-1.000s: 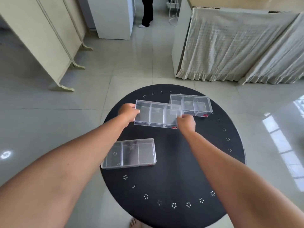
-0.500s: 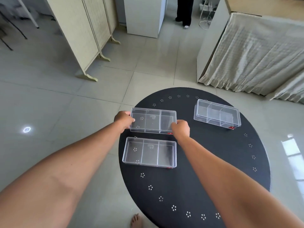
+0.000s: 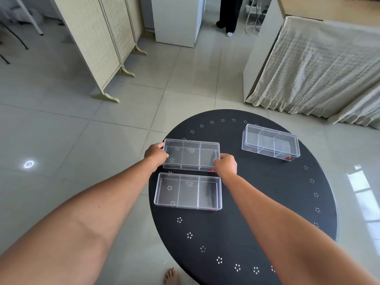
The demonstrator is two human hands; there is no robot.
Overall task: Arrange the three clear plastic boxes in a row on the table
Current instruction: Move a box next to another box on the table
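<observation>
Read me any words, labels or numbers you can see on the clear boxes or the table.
Nothing is legible.
Held box: faint moulded mark in the middle compartment, too small to read; red sticker at its near right corner, unreadable.
Near box: faint moulded mark, too small to read.
Far box: red sticker, print too small.
Black round table: only white dot patterns, no text.

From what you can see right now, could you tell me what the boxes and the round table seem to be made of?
The held box, near box and far box look like clear rigid plastic, glossy: the tabletop's dots show through them. The round table looks matte black, perhaps painted metal, given its punched flower-shaped holes, though that is uncertain.
</observation>
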